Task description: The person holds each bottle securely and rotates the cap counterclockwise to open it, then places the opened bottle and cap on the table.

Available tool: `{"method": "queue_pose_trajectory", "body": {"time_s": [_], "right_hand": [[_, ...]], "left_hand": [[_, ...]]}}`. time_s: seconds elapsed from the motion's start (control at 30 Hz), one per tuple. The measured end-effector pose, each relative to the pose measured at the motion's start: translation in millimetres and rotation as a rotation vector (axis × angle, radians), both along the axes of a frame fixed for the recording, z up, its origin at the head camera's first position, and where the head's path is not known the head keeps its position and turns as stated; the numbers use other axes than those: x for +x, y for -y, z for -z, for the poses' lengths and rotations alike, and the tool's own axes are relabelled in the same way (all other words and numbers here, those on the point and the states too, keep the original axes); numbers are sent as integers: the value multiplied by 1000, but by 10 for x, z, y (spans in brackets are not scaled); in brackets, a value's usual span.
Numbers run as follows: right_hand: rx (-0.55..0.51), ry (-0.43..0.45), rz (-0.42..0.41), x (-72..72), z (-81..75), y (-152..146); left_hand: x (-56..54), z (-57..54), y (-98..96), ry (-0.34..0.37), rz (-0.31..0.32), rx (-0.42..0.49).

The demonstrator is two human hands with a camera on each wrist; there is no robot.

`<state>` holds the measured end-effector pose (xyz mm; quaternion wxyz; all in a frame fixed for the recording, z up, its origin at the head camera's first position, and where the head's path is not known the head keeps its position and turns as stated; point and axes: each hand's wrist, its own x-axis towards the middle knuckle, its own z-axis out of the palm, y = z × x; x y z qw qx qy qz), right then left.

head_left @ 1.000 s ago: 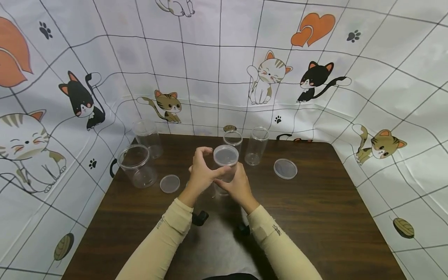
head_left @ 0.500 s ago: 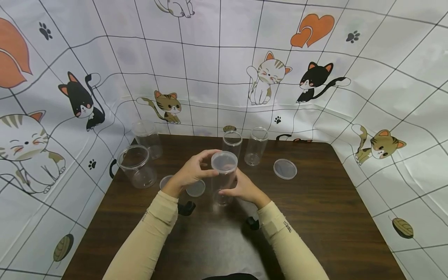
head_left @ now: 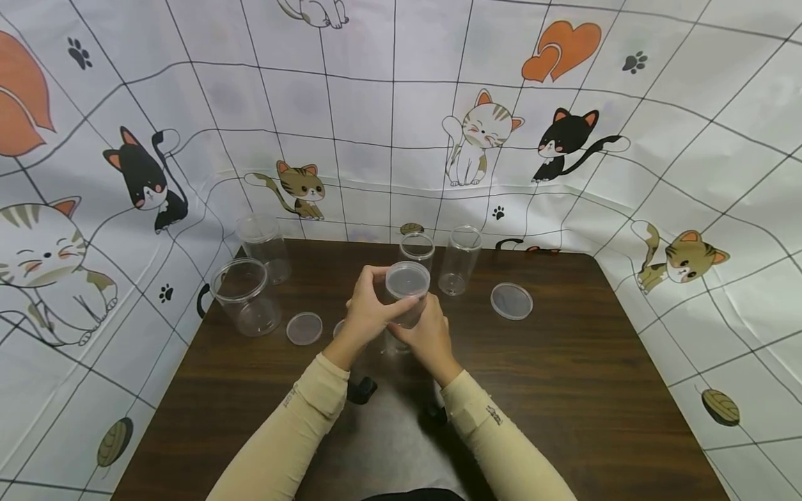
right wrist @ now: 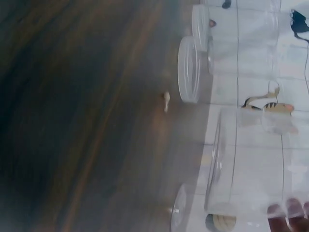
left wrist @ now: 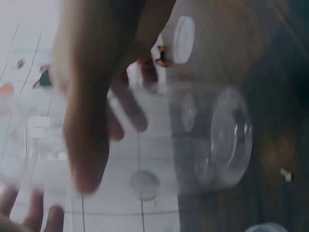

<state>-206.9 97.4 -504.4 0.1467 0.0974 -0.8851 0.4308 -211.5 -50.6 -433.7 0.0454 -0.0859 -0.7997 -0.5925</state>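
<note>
A tall clear plastic jar with a pale lid on its top is between both hands, in front of the person. My left hand holds it near the rim, with the thumb on the near side and the fingers curled round the left. Lower down, my right hand grips the jar from the right, its thumb across the front. Fingertips of a hand show against the clear wall in the right wrist view. The jar's lower part is mostly hidden by the hands in the head view.
Open clear jars stand at the back left, a wide jar among them. Two narrow ones, including this tall jar, are behind the hands. Loose lids lie on the brown table: a left lid, a half-hidden lid and a right lid.
Half a second ago the hands were wider apart and the jar sat nearer the person. Both hands have come closer together, and the jar has shifted slightly away; the left forearm covers one lid again.
</note>
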Motion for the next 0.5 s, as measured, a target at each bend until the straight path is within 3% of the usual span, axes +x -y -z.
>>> {"method": "queue_pose_trajectory", "body": {"time_s": [0.1,0.2,0.33,0.5], "right_hand": [[39,-12,96,16,-5,50],[31,-31,114,20,-20,50],[-37,-32,28,-7,-49,-16],[-164,41,-207,-96,-80,-180]], "left_hand": [[14,1,-91,-41,-94,-94],[-1,2,-79,-60,-94,-116],[-62,-27,73,-64,20,-60],[-184,-87,286,-46,241,-6]]}}
